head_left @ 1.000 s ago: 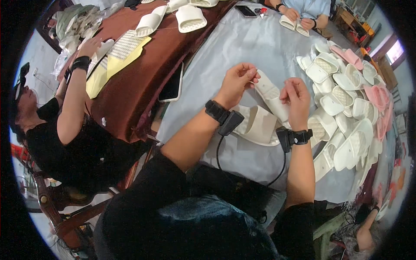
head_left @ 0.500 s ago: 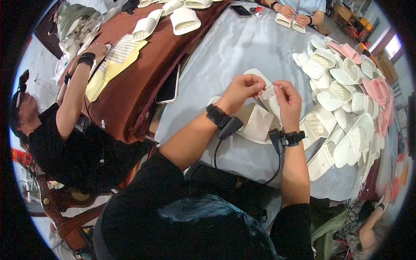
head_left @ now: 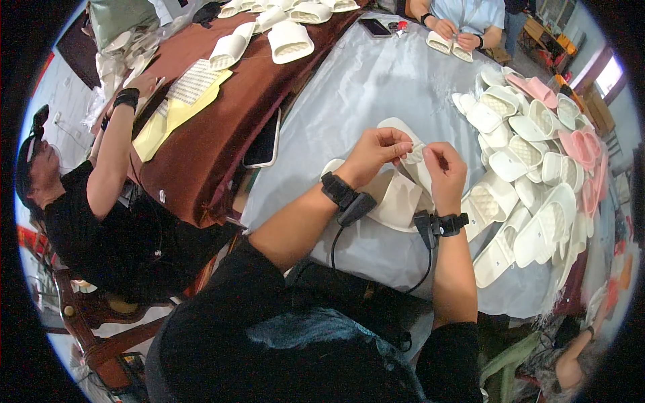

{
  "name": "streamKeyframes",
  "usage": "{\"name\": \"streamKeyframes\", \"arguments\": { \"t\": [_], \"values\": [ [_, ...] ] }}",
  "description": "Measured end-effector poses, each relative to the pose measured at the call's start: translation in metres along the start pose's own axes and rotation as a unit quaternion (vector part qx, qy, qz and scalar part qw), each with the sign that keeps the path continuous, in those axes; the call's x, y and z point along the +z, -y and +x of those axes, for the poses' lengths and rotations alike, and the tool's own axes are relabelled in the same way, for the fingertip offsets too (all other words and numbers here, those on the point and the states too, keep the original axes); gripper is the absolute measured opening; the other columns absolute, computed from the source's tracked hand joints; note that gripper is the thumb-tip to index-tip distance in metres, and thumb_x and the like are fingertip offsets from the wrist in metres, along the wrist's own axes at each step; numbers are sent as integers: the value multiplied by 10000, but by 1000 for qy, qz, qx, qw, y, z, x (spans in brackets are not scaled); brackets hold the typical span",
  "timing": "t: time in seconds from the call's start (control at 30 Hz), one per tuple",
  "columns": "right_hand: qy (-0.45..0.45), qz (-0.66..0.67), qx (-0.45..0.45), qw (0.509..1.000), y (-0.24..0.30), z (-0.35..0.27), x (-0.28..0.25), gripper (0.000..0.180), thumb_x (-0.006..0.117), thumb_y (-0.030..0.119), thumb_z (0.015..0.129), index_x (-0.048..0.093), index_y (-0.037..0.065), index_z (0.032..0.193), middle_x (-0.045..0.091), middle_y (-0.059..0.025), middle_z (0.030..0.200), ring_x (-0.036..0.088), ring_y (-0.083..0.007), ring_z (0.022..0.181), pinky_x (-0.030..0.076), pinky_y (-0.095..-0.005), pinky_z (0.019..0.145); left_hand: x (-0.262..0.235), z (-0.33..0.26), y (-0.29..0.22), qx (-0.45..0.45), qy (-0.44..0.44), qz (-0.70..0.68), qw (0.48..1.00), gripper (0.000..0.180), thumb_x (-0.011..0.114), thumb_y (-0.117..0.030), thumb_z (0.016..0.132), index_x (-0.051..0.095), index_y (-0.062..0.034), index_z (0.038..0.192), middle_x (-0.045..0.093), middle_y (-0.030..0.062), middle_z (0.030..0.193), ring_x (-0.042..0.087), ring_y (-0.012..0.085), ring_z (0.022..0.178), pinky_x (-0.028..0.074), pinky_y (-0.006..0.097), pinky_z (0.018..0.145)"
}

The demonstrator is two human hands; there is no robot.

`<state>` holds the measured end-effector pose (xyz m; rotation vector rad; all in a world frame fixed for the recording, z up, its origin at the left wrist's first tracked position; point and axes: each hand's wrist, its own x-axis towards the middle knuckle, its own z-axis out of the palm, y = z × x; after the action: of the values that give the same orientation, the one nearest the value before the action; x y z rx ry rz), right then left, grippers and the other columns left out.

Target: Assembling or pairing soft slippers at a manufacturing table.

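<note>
Two white slippers lie under my hands on the plastic-covered table. The nearer slipper (head_left: 392, 199) shows its broad strap; the farther slipper (head_left: 398, 125) is partly hidden by my fingers. Above them, my left hand (head_left: 373, 156) pinches its thumb and forefinger together at a tiny, pale, thin thing too small to name. My right hand (head_left: 446, 176), a short gap away, also has its thumb pressed to its curled fingers. Whatever it holds, if anything, cannot be made out. Black bands with cables sit on both my wrists.
A large heap of white slippers (head_left: 514, 158) with some pink slippers (head_left: 583, 148) fills the right side. Across the table a person's hands (head_left: 443, 28) handle white slippers. At left, a person works beside a brown-covered table (head_left: 248, 87) holding yellow paper (head_left: 156, 138). A phone (head_left: 264, 142) lies between the tables.
The whole view has shifted slightly, so my hands and the slippers appear a little lower. My fingers stay pinched, close together. The person at left has moved a hand slightly.
</note>
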<state>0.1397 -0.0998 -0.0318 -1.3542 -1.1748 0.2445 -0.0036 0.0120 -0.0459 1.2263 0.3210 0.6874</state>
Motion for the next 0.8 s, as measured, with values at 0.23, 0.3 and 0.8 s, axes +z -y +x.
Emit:
{"name": "streamKeyframes", "arguments": {
  "t": [0.23, 0.3, 0.8],
  "values": [
    [5, 40, 10, 999, -4, 0, 1, 69, 695, 46, 852, 639, 6, 845, 572, 14, 746, 460, -54, 636, 370, -216, 575, -3, 1, 2, 3, -3, -26, 1000, 175, 698, -189, 919, 671, -35, 997, 662, 20, 889, 532, 75, 719, 428, 222, 635],
    [9, 45, 19, 999, -4, 0, 2, 66, 695, 46, 853, 641, 8, 845, 572, 16, 747, 460, -51, 637, 370, -215, 576, -5, 1, 2, -4, -1, -48, 999, 182, 697, -198, 921, 671, -39, 1006, 661, 16, 886, 526, 71, 711, 413, 213, 624],
    [28, 28, 30, 999, 3, -3, 1, 51, 680, 31, 851, 637, 9, 834, 574, 15, 738, 476, -50, 645, 384, -216, 585, -1, -2, 5, -23, 6, -70, 997, 192, 679, -220, 936, 663, -43, 1011, 652, -1, 849, 532, 58, 699, 412, 207, 613]
  ]
}}
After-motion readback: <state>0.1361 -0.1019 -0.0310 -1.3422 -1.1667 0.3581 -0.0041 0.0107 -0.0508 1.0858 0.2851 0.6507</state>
